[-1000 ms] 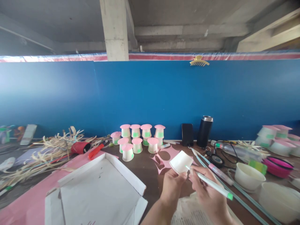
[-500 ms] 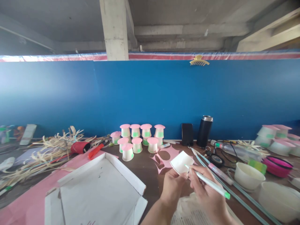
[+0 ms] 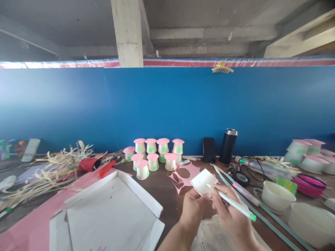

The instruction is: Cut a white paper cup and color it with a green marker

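Observation:
My left hand holds a small white paper cup tilted on its side above the brown table. My right hand grips a white marker with a green end, its tip touching the cup's wall. Behind the cup lies a pink paper sheet with round cut-outs. Farther back stands a cluster of white cups with pink caps and green patches.
A flattened white cardboard box lies left of my hands on pink paper. Straw strips and a red cup sit far left. A phone, black flask, white bowls, pink bowl and more capped cups fill the right.
The cup has turned slightly in my left hand and the marker has shifted a little along its wall. Everything else is unmoved.

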The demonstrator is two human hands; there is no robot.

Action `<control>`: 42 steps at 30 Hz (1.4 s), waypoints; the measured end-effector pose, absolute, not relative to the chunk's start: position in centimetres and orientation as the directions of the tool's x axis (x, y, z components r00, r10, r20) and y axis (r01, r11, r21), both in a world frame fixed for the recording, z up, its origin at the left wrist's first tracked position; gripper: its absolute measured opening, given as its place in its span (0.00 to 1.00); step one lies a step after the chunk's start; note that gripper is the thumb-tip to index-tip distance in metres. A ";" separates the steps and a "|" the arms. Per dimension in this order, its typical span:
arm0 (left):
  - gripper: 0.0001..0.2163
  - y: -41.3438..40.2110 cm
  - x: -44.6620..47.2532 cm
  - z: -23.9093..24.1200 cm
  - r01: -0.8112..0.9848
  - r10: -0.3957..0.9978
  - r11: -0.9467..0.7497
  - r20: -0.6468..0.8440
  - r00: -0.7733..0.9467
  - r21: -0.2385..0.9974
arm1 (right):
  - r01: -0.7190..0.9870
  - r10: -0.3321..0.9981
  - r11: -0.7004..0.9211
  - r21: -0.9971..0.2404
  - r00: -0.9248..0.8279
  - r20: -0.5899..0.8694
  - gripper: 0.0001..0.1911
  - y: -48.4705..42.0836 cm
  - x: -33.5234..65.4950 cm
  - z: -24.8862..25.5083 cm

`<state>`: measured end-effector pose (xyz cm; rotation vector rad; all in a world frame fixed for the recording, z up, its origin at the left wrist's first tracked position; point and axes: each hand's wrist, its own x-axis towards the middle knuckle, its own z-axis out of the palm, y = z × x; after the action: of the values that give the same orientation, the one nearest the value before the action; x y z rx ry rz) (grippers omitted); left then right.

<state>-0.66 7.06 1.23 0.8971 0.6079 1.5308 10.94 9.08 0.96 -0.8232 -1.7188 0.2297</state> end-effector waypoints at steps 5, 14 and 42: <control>0.18 7.1 -0.6 1.1 -0.615 0.978 -0.150 0.207 0.022 0.775 | 0.404 0.622 0.738 -0.540 -0.097 0.777 0.08 9.1 10.9 0.9; 0.16 6.9 -0.4 1.3 -0.613 0.979 -0.161 0.202 -0.003 0.774 | 0.432 0.631 0.720 -0.544 -0.080 0.772 0.08 9.3 10.9 0.8; 0.14 7.8 -1.1 -0.2 -0.648 0.985 -0.162 0.088 -0.146 0.744 | 0.423 0.688 0.686 -0.593 -0.109 0.718 0.07 9.9 11.0 0.4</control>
<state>-1.13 7.85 -0.22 0.6944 0.6617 1.6396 11.04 9.92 0.42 -0.8943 -1.7390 0.2847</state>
